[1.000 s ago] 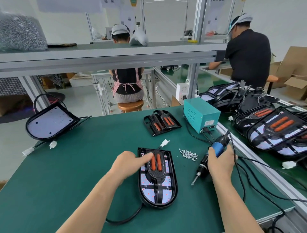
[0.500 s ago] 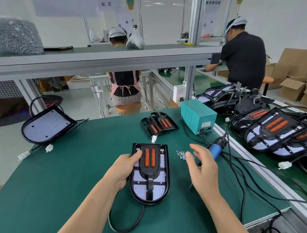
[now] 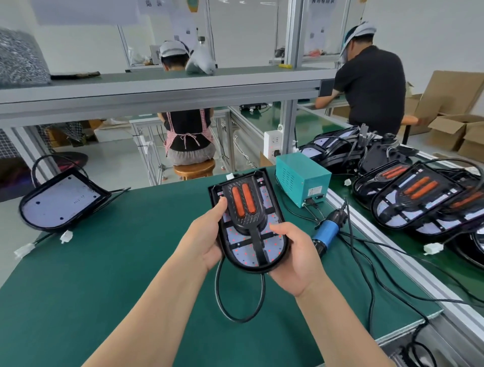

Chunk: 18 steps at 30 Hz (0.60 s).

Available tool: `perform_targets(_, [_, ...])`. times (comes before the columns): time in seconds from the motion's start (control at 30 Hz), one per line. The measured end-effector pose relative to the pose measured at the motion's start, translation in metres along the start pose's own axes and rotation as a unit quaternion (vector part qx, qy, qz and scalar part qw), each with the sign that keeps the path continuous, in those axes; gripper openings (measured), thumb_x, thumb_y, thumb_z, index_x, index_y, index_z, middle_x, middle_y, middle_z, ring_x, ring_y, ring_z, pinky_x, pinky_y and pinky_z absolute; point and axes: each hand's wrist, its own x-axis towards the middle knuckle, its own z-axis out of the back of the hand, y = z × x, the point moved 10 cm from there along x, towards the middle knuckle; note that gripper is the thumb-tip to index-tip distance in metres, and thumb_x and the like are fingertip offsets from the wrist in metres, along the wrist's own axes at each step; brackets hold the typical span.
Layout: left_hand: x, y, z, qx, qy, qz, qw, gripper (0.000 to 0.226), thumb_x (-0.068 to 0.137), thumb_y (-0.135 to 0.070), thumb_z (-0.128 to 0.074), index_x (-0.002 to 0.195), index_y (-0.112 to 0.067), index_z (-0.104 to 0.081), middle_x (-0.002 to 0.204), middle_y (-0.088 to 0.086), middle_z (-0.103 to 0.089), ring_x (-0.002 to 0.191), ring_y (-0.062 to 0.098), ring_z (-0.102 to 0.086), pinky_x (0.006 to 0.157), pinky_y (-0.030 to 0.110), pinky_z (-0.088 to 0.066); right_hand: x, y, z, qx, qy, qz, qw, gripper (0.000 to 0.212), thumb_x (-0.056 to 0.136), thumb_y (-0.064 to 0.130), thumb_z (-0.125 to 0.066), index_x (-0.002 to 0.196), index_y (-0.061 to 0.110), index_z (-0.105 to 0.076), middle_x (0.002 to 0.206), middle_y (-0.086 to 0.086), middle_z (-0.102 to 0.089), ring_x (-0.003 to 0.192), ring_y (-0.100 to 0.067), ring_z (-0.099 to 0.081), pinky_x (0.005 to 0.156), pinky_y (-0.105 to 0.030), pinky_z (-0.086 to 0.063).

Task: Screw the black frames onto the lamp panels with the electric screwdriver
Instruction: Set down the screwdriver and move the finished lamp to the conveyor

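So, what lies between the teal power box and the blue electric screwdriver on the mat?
In the head view, only black cables cross that stretch of green mat, from the teal power box front toward the electric screwdriver.

Both hands [image 3: 207, 241] — lamp panel [image 3: 248, 222] held.

Nothing here reads cleanly from where I stand. The left hanging sheet [image 3: 153, 3] above the far bench carries two dark characters and the right hanging sheet [image 3: 320, 2] a short row of them, both cropped and blurred. The white label [image 3: 315, 190] on the teal box [image 3: 301, 175], near the tabletop's far right corner, has print too small to read. The upturned panel [image 3: 62, 203] at the left edge bears tiny illegible marks.
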Motion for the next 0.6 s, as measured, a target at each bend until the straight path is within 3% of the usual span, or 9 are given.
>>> perform_targets(0.1, [0.001, -0.001, -0.008, 0.094, 0.007, -0.017, 0.995, 0.043, 0.092, -0.050, -0.063, 0.115, -0.015, -0.075, 0.116, 0.006, -0.074, 0.112, 0.026, -0.069, 0.107, 0.047, -0.045, -0.001, 0.005, 0.006, 0.036, -0.008, 0.017, 0.999, 0.048, 0.089, 0.013, -0.051, 0.133, 0.000, -0.064, 0.141, -0.021, -0.059, 0.128, -0.036, -0.059, 0.107, -0.049, -0.049])
perform_targets(0.2, [-0.003, 0.003, -0.025, 0.172, 0.045, -0.030, 0.984, 0.061, 0.074, -0.063, -0.068, 0.118, -0.021, -0.074, 0.119, -0.001, -0.074, 0.120, 0.022, -0.064, 0.115, 0.046, -0.036, -0.007, 0.011, 0.017, 0.042, -0.028, 0.037, 0.998, 0.044, 0.083, 0.013, -0.058, 0.122, -0.002, -0.070, 0.130, -0.022, -0.066, 0.117, -0.037, -0.067, 0.091, -0.044, -0.057])
perform_targets(0.37, [-0.008, 0.004, -0.053, 0.161, 0.103, -0.072, 0.979, 0.056, 0.090, -0.069, -0.051, 0.117, -0.026, -0.074, 0.117, 0.003, -0.074, 0.112, 0.022, -0.070, 0.105, 0.045, -0.048, -0.016, 0.032, 0.027, 0.022, -0.061, 0.075, 0.995, 0.044, 0.078, 0.005, -0.062, 0.120, -0.004, -0.071, 0.123, -0.024, -0.069, 0.109, -0.037, -0.070, 0.086, -0.044, -0.059])
perform_targets(0.5, [-0.014, -0.001, -0.076, 0.133, 0.153, -0.128, 0.971, 0.057, 0.088, -0.067, -0.043, 0.111, -0.026, -0.077, 0.117, 0.006, -0.074, 0.110, 0.020, -0.071, 0.087, 0.034, -0.057, -0.028, 0.058, 0.041, -0.018, -0.102, 0.123, 0.987, 0.049, 0.076, 0.000, -0.057, 0.125, -0.001, -0.067, 0.122, -0.021, -0.070, 0.105, -0.034, -0.070, 0.089, -0.044, -0.058])
perform_targets(0.6, [-0.004, 0.005, -0.063, 0.120, 0.098, -0.126, 0.980, 0.067, 0.085, -0.068, -0.044, 0.099, -0.011, -0.078, 0.109, 0.011, -0.076, 0.101, 0.021, -0.071, 0.090, 0.037, -0.049, -0.040, 0.088, 0.052, -0.042, -0.121, 0.164, 0.978, 0.039, 0.079, 0.001, -0.058, 0.114, 0.004, -0.074, 0.115, -0.019, -0.073, 0.100, -0.032, -0.071, 0.090, -0.043, -0.059])
